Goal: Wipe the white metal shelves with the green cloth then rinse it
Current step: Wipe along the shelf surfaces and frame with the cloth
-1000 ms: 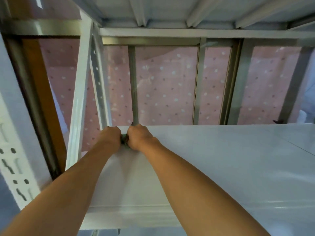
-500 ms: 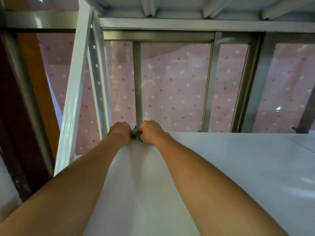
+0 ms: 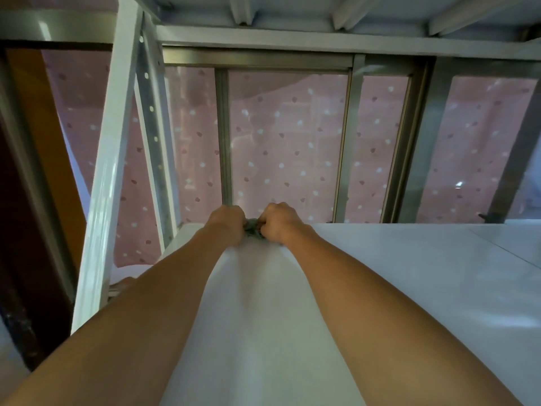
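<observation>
Head view, left hand [image 3: 227, 223], right hand [image 3: 278, 221], fingers clamped on green cloth [image 3: 253, 230], white shelf [image 3: 409, 276], pink curtain [image 3: 288, 148]

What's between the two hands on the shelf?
The bunched green cloth, gripped by the left hand and right hand, at the far edge of the white shelf. Head view.

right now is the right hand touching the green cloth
Touching. The head view shows the right hand gripping the bunched green cloth, with no gap between them.
</observation>
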### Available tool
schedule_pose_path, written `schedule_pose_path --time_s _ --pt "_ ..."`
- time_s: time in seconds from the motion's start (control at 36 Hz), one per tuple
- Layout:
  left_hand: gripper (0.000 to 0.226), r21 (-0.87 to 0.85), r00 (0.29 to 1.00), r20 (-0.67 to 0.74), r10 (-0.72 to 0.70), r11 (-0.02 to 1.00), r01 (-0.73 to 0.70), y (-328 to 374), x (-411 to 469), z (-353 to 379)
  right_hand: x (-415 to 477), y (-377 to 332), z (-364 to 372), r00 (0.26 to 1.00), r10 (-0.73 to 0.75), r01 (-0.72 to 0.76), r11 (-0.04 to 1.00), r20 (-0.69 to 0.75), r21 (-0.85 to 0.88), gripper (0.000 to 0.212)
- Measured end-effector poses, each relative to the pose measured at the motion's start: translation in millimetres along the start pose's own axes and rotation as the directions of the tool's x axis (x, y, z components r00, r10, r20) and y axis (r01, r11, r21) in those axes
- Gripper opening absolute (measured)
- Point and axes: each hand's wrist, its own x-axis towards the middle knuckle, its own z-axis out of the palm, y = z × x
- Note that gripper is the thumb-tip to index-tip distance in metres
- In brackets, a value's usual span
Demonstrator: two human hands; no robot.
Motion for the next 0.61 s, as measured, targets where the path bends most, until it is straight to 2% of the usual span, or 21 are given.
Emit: schedule_pose_path --time_s 0.33,0.61 --pt "0.024 -0.066 1.0 -0.007 0.012 0.998 -0.012 16.6 -60.7 -4.3 -69.8 4.8 -10.2 0.999 -0.009 0.01 1.0 -0.047 0.011 0.033" --pt "0.028 0.02 1.0 -0.019 -0.005 1.0 0.005 54.0 -160.0 -18.2 -174.0 14.4 -33.3 0.997 -0.06 0.058 0.997 -0.05 -0.041 0.024"
